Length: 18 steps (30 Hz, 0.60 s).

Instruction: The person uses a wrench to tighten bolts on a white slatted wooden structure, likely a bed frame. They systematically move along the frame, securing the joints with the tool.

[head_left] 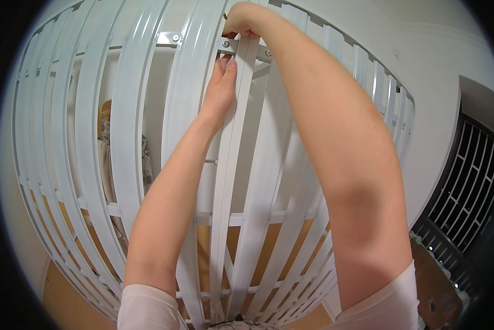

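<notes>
A white metal slatted frame [189, 93], like a bed base, spreads out in front of me. At its far middle, a small metal bracket [228, 45] with a bolt joins the slats at a long white bar [237, 126]. My left hand [221, 92] is just below the bracket, thumb and fingers drawn together at its underside. Above the bracket, my right hand [246, 20] is bent over with its fingers curled in. A small dark bit shows at that hand's left edge, too little to name. What either hand's fingers hold is hidden.
Through the left slats show hanging cloths [106, 165] and a brown thing. White cross rails [233, 219] run under the slats, with a tan floor [73, 291] below. At the right are a barred dark window [464, 181] and a brown board [434, 280].
</notes>
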### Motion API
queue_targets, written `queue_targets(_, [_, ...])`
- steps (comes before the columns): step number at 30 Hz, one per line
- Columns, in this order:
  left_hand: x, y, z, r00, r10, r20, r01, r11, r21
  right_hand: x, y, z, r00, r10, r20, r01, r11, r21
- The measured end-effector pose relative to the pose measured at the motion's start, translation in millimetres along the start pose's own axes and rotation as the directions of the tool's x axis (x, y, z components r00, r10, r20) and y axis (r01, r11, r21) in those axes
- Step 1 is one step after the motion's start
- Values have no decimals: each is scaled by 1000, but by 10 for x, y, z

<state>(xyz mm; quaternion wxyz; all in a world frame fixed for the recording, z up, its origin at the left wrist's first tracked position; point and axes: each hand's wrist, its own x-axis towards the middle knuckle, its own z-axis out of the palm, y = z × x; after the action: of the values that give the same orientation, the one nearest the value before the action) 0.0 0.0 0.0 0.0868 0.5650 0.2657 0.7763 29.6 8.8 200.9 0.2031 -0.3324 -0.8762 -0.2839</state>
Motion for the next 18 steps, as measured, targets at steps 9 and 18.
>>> queue_targets(9, [30,-52,13,999,42,-21,-42,999,32,-23,-29,59,979,184,-86,-169,972,160])
queue_targets(18, [117,-108,-10,999,28,-47,-29,999,-20,-76,-64,210,926,220,-308,-144,957,252])
